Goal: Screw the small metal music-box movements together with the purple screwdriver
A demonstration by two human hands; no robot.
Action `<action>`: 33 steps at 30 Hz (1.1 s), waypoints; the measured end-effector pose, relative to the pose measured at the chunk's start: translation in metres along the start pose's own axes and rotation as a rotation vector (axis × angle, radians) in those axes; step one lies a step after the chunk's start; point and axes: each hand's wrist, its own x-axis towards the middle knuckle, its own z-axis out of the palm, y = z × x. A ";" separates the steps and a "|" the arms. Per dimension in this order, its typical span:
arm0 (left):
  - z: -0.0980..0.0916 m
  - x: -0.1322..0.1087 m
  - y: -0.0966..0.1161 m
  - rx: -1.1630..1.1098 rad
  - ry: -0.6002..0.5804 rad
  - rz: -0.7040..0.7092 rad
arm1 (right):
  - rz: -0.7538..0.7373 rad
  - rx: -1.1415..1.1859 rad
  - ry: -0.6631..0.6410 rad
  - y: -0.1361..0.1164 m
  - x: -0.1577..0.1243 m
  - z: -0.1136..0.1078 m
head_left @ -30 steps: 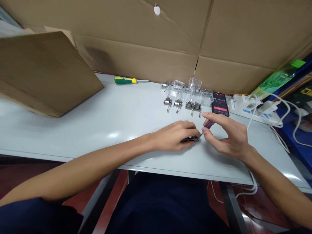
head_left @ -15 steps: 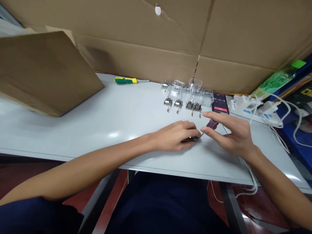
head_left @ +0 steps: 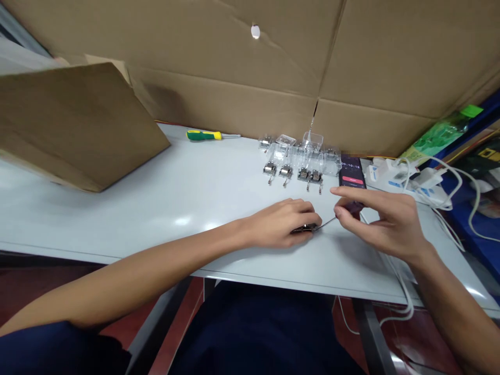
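Observation:
My left hand (head_left: 287, 224) lies over the table, its fingers closed around a small metal music box movement (head_left: 303, 228), mostly hidden under them. In my right hand (head_left: 386, 221), thumb and fingers pinch a screwdriver (head_left: 354, 207) with a dark purple handle. Its thin shaft slants down left to the right end of the movement; exactly where the tip sits is hidden. Beyond the hands stand several similar movements (head_left: 285, 171) with small cranks pointing towards me. Clear plastic cases (head_left: 312, 140) are grouped behind them.
A green and yellow screwdriver (head_left: 205, 135) lies at the back of the white table (head_left: 211, 182). A cardboard box (head_left: 82, 125) stands left. At right are a phone (head_left: 352, 172), a power strip (head_left: 406, 182) with white cables, and a green bottle (head_left: 441, 133). Cardboard walls the back.
My right hand has drawn back to the right with the screwdriver, so more of its shaft shows. The left hand keeps its hold on the movement. The view has shifted slightly.

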 end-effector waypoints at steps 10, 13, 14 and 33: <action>0.003 -0.001 -0.002 -0.009 0.023 -0.016 | 0.025 -0.220 -0.545 -0.005 0.035 -0.020; 0.002 -0.001 -0.002 -0.012 0.023 -0.014 | -0.101 -0.073 -0.706 -0.009 0.050 -0.024; 0.001 -0.001 -0.002 -0.009 0.015 -0.016 | -0.107 -0.079 -0.721 -0.011 0.052 -0.024; -0.011 0.036 -0.033 0.074 -0.083 0.031 | 0.041 -0.176 -0.928 0.018 0.084 -0.031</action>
